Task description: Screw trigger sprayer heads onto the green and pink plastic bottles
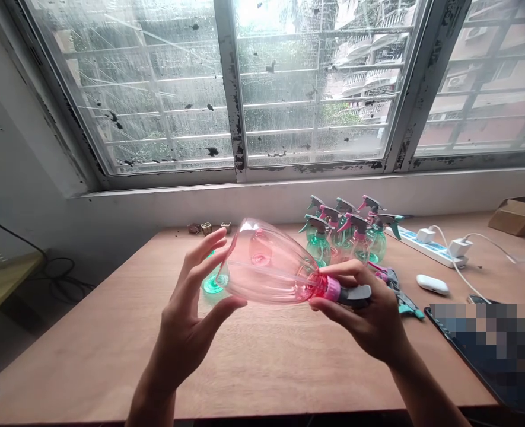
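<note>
A clear pink spray bottle (271, 261) lies nearly sideways in the air above the table, its base to the left. My right hand (369, 314) grips it at the neck, around the pink collar (332, 289) with a grey nozzle part (355, 295). Around the base curves my left hand (195, 302), thumb at the lower edge and fingertips against the rim. Behind the left fingers stands a green bottle (215, 283), partly hidden. A smaller pink bottle shape (261, 248) shows through the held one. Loose spray heads (407, 305) lie beside my right hand.
Several green and pink spray bottles (318, 246) stand grouped at the back. A power strip (426, 246) with chargers, a white case (432, 284), a dark tablet-like device (462, 356) and a cardboard box (518, 214) are on the right. Small blocks (206, 228) sit near the wall.
</note>
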Action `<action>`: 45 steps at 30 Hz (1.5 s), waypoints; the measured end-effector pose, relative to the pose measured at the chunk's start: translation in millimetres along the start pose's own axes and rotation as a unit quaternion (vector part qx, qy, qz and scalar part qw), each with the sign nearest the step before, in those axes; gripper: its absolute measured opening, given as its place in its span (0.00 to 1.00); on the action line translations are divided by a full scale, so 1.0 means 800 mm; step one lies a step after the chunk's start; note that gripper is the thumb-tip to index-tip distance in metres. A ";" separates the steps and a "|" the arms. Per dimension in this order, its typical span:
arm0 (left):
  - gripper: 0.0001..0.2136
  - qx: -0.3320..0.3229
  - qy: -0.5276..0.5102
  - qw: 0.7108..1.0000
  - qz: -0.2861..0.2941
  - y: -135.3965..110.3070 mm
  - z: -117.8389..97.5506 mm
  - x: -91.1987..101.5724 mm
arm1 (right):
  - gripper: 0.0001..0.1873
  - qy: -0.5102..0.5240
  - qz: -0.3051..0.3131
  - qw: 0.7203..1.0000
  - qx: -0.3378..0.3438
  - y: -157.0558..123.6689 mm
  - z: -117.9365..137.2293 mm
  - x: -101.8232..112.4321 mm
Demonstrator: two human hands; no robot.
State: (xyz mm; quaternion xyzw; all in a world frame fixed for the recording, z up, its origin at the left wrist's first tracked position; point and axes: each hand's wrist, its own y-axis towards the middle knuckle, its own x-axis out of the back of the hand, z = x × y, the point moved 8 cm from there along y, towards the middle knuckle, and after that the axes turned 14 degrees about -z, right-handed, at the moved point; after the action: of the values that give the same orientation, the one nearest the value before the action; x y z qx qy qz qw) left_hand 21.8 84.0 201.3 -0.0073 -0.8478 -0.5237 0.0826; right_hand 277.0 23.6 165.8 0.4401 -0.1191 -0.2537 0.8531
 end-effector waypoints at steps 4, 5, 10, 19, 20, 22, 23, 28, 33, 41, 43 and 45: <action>0.29 -0.008 0.007 1.000 0.021 -0.001 -0.001 0.001 | 0.14 -0.003 0.016 0.999 -0.028 -0.001 -0.007 0.000; 0.30 -0.012 0.010 1.000 0.026 -0.001 -0.002 0.001 | 0.14 -0.001 0.020 0.999 -0.035 -0.001 -0.008 0.000; 0.34 -0.006 0.004 1.000 0.023 0.001 -0.002 0.000 | 0.13 -0.013 0.035 0.999 -0.013 -0.003 -0.004 -0.005; 0.27 0.021 -0.009 1.000 -0.021 -0.001 0.000 -0.005 | 0.14 0.001 0.011 1.000 -0.018 -0.001 -0.008 -0.002; 0.27 0.016 -0.008 1.000 -0.018 -0.001 -0.001 -0.005 | 0.14 0.022 0.005 0.999 -0.045 -0.001 -0.012 0.000; 0.27 0.007 -0.002 1.000 -0.019 -0.002 -0.001 -0.006 | 0.15 0.086 0.004 0.990 -0.110 -0.002 -0.021 0.001; 0.26 0.003 0.001 1.000 -0.021 -0.003 -0.001 -0.005 | 0.15 0.120 0.010 0.982 -0.143 -0.003 -0.025 -0.001; 0.33 -0.012 0.021 1.000 -0.014 -0.004 -0.002 -0.007 | 0.14 0.168 0.040 0.960 -0.221 -0.007 -0.031 -0.008; 0.27 0.005 -0.007 1.000 -0.029 -0.007 0.002 -0.003 | 0.17 0.139 0.044 0.966 -0.213 -0.008 -0.028 -0.014; 0.26 -0.002 -0.006 1.000 -0.027 -0.001 -0.001 -0.004 | 0.21 0.213 0.024 0.915 -0.343 -0.014 -0.041 -0.023; 0.27 -0.015 0.007 0.999 -0.029 -0.001 -0.003 -0.003 | 0.24 0.211 0.025 0.898 -0.385 -0.016 -0.046 -0.022; 0.28 -0.029 0.011 0.999 -0.022 -0.002 -0.006 -0.003 | 0.25 0.217 0.049 0.881 -0.417 -0.019 -0.049 -0.025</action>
State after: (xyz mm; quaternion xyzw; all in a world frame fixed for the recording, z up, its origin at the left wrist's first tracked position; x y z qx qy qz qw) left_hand 25.0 79.3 201.8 0.0146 -0.8315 -0.5496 0.0797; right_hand 272.2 54.3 131.1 0.0812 0.1642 -0.1358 0.9737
